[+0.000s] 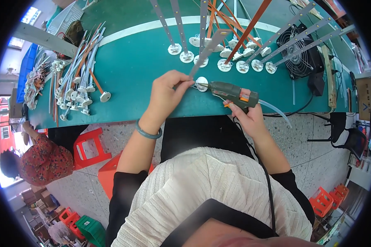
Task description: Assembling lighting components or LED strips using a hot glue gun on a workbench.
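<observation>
My left hand (169, 88) pinches the lower part of a grey LED strip (210, 48), which slants up and away to the right. A round white base (201, 84) lies on the green table just right of those fingertips. In my right hand (248, 117) is a dark green hot glue gun (231, 93), its nozzle pointing left at the white base. A clear glue stick (276, 110) sticks out of the gun's back. Whether the nozzle touches the base, I cannot tell. Beyond my hands, several LED strips stand upright in white round bases (186, 57).
A heap of strips with white bases (76, 84) covers the table's left side. At the right stands a black fan (299, 51) beside a wooden power strip (329, 78). A black cord (264, 164) hangs past my right arm. Another person (45, 158) sits at the left.
</observation>
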`<control>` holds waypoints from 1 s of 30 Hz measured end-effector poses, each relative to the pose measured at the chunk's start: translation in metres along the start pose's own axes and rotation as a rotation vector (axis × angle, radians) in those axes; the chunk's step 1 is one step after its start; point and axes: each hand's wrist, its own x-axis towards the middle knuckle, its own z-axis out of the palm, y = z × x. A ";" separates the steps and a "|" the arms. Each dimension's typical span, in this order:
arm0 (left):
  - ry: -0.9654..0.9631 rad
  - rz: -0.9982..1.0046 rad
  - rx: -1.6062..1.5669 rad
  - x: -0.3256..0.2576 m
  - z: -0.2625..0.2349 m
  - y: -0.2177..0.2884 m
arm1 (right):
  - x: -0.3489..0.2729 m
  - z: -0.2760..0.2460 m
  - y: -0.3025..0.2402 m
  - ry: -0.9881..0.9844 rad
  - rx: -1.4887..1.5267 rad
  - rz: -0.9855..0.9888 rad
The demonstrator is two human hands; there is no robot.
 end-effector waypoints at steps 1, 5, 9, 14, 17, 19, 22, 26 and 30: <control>-0.011 -0.001 -0.011 0.003 0.001 -0.001 | -0.001 -0.005 0.002 0.011 -0.005 0.011; 0.133 -0.014 -0.138 0.016 -0.016 0.005 | -0.004 -0.022 0.003 0.045 0.197 0.049; 0.184 -0.075 -0.204 0.015 -0.041 0.004 | -0.004 -0.035 0.010 0.026 0.260 0.172; 0.334 -0.059 -0.026 0.004 -0.083 0.001 | -0.014 -0.054 0.016 0.104 0.364 0.213; 0.480 -0.150 -0.139 -0.009 -0.134 -0.023 | -0.018 -0.056 0.019 0.109 0.404 0.162; 0.635 -0.173 0.084 -0.029 -0.192 -0.036 | -0.015 -0.057 0.021 0.073 0.395 0.159; 0.731 -0.178 0.495 -0.063 -0.302 -0.075 | -0.011 -0.054 0.019 0.059 0.393 0.156; 0.856 -0.326 0.816 -0.104 -0.415 -0.133 | -0.011 -0.056 0.026 0.081 0.372 0.161; 0.821 -0.669 1.190 -0.122 -0.478 -0.192 | -0.016 -0.057 0.027 0.120 0.305 0.151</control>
